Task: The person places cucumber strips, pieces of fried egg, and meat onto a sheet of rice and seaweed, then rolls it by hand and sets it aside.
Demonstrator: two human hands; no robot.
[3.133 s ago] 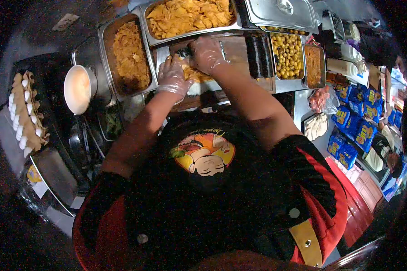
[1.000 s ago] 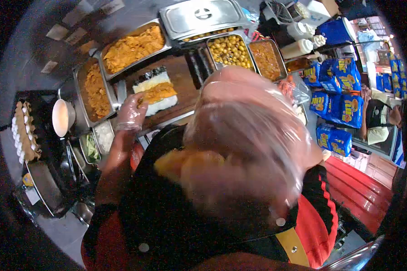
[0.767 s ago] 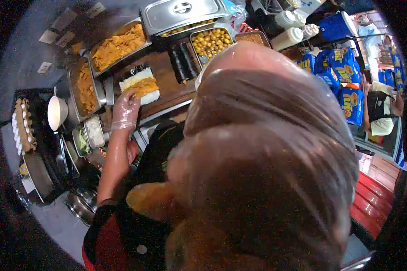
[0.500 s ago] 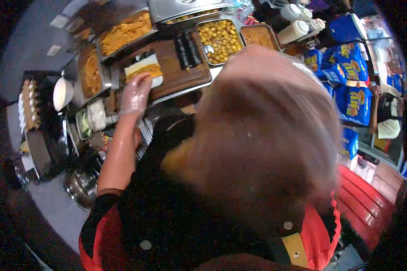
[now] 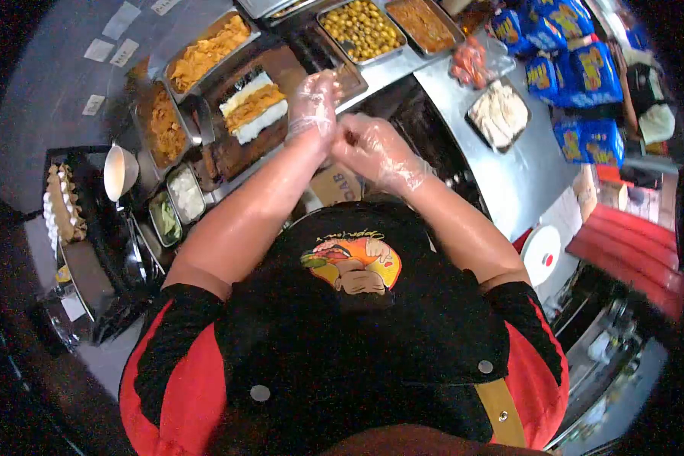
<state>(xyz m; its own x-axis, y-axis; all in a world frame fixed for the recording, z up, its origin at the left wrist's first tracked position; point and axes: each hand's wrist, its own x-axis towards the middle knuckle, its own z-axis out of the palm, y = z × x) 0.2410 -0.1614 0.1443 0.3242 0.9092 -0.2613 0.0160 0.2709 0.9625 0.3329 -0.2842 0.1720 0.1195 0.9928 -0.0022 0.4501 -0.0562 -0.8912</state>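
My left hand (image 5: pixel 313 100), in a clear plastic glove, is above the right part of the wooden board (image 5: pixel 270 70). Its fingers are slightly bent and apart, with nothing seen in them. Closed fingers of my gloved right hand (image 5: pixel 380 152) meet the left wrist near the glove's cuff; whatever is between them is hidden. Left of my left hand, a sheet of seaweed (image 5: pixel 245 76) lies on the board under white rice (image 5: pixel 262 125), an orange filling (image 5: pixel 257 105) and a pale yellow strip. The dark seaweed rolls at the board's right end are mostly covered by my left hand.
Metal trays of orange filling (image 5: pixel 209 53), brown-orange filling (image 5: pixel 167 133), sliced olives or pickles (image 5: pixel 362 30) and brown spread (image 5: pixel 424 24) surround the board. At right are shredded white food (image 5: pixel 499 114), red pieces (image 5: pixel 470 62) and blue packages (image 5: pixel 589 72). A white bowl (image 5: pixel 120 173) stands left.
My right hand, blurred close to the camera before, has come down to my left wrist. My left hand has left the rice and moved right. The camera view has shifted.
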